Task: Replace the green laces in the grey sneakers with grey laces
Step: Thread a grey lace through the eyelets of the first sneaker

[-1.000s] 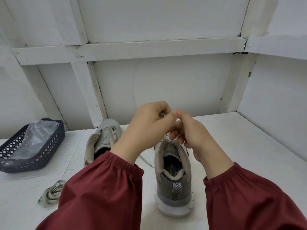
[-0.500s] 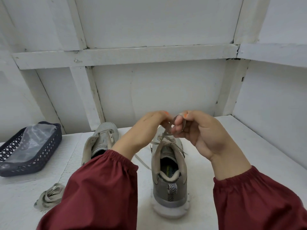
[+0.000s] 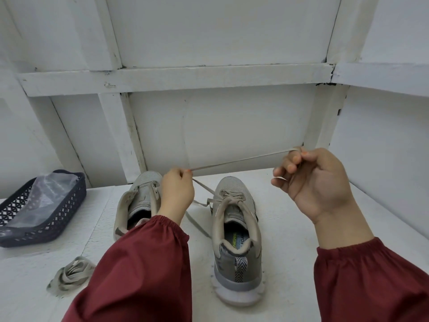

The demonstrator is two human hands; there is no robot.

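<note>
Dark basket [image 3: 34, 220] holds clear plastic bag [image 3: 43, 196]. Lace [image 3: 236, 161] taut between pinching left hand [image 3: 177, 191] and right hand [image 3: 318, 182], fingers curled round it; runs down to sneaker [image 3: 236, 231].

Head camera looks forward and down, close over white tabletop [image 3: 301, 240].

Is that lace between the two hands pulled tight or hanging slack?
Tight. The lace runs in a straight line from the pinching left hand to the right hand.

In dark-red sleeves [image 3: 148, 263], the left hand [image 3: 177, 194] pinched a thin grey lace [image 3: 239, 160] between thumb and forefinger, while the right hand [image 3: 318, 182], raised well apart with its palm turned back, held the lace in curled fingers.
</note>
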